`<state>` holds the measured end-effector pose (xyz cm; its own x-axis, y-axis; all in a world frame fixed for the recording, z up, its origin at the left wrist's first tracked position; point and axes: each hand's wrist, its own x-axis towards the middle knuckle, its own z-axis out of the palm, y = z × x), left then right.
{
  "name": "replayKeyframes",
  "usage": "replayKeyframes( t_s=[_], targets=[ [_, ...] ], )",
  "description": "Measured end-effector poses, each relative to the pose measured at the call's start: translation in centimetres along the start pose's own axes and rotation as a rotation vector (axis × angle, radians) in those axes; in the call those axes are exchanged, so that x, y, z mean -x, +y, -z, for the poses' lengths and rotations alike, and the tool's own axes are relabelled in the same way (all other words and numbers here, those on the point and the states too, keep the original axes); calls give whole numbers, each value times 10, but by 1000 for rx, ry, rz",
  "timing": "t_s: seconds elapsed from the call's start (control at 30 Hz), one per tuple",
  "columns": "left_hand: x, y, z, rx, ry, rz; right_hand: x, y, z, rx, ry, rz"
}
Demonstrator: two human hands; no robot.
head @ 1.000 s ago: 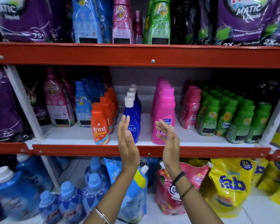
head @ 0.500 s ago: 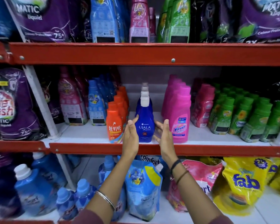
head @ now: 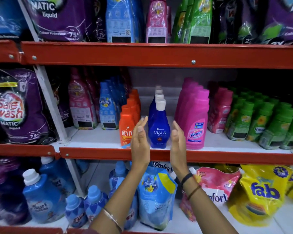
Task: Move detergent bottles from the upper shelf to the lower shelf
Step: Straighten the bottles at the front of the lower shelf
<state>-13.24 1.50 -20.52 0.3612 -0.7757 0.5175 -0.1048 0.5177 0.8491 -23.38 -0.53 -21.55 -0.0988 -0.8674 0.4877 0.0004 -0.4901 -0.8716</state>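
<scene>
At frame centre, both hands, closer to the bottle half a second ago, now stand spread and apart, left hand [head: 139, 141] and right hand [head: 178, 141] flanking the blue Ujala bottle [head: 159, 130] on the middle shelf [head: 98, 153], touching nothing.

Between the two open hands: five blue Ujala bottles [head: 159, 130]; leftward five orange Revive bottles [head: 126, 130]; rightward four pink Vanish bottles [head: 195, 125].

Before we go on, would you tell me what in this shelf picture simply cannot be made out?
- Head view: how many blue bottles stand in the row; the front one hides the rest.
- The orange bottle label's right part, covered by the left hand.
- Whether either hand touches the blue bottle; the right hand looks just clear, both open.
- The top-shelf purple pouches, cut off by the upper edge.
</scene>
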Motion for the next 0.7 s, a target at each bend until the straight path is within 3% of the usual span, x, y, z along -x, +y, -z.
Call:
replayKeyframes(
  t_s=[0.13, 0.23, 0.4, 0.7],
  targets=[
    [-6, 10, 29, 118, 176, -106, 15, -6, -28, -97, -135, 115],
    [-22, 2, 52, 83, 269, -35, 21, -7, -57, -165, -247, -15],
    [-31, -10, 68, 35, 158, 196, 15, -6, -90, -230, -212, -284],
    [-39, -23, 68, 77, 55, 238, 2, 3, -100, -302, -145, -265]
  ],
)
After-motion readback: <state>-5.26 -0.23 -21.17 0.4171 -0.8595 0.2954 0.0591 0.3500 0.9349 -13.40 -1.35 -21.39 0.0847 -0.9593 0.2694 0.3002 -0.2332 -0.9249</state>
